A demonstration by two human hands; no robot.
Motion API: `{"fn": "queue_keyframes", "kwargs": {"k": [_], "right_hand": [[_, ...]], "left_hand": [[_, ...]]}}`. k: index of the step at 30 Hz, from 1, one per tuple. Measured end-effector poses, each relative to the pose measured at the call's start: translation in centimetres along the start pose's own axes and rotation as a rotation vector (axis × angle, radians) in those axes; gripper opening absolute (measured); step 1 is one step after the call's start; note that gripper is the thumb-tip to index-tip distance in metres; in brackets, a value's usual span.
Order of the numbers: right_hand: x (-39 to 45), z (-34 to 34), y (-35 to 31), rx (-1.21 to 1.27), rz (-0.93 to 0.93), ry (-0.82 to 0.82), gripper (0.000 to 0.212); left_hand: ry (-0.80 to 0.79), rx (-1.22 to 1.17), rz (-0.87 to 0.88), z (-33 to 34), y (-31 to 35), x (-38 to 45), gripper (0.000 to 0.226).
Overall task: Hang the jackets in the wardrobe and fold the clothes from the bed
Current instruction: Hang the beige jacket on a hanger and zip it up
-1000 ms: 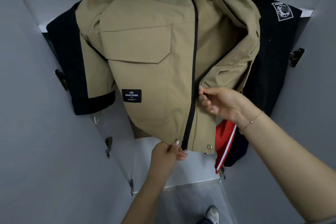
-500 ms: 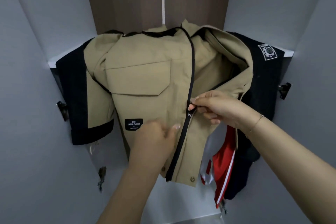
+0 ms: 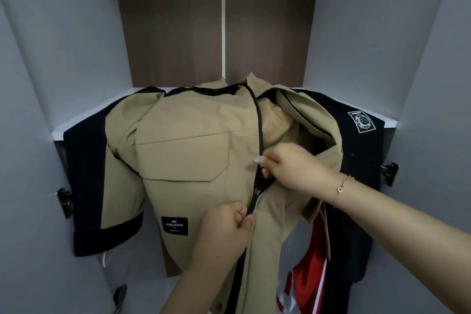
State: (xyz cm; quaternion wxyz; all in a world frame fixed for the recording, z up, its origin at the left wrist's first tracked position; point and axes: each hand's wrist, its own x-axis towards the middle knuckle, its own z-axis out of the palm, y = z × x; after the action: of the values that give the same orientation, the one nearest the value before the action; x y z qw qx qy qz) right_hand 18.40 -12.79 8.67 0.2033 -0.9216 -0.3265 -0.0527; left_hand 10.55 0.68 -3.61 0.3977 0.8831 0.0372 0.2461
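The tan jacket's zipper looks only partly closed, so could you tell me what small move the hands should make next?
Probably draw the zipper further up. The right hand pinches it at chest height, the left hand grips the front edge below, and the tan jacket gapes open above.

A black label (image 3: pixel 174 226) is sewn low on the front of the tan jacket (image 3: pixel 183 160), below the chest pocket flap. White text on it is read as "CHIC" over "CASUALFASHION"; the smaller line beneath is too small to be read. A white-bordered patch (image 3: pixel 362 121) is seen on the shoulder of the black jacket (image 3: pixel 362 160); its lettering cannot be made out.
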Motion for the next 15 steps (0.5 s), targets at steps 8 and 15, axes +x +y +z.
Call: {"fn": "queue_keyframes", "kwargs": {"k": [8,15], "right_hand": [[3.4,-4.1,-0.1,-0.644,-0.222,0.278,0.037],[4.7,-6.8,1.9,-0.933,-0.561,0.569,0.027]], "left_hand": [[-0.24,0.134,-0.058,-2.1,0.0,0.6,0.043],[-0.594,0.313,-0.108,-4.7,1.0,1.1,0.038]]}}
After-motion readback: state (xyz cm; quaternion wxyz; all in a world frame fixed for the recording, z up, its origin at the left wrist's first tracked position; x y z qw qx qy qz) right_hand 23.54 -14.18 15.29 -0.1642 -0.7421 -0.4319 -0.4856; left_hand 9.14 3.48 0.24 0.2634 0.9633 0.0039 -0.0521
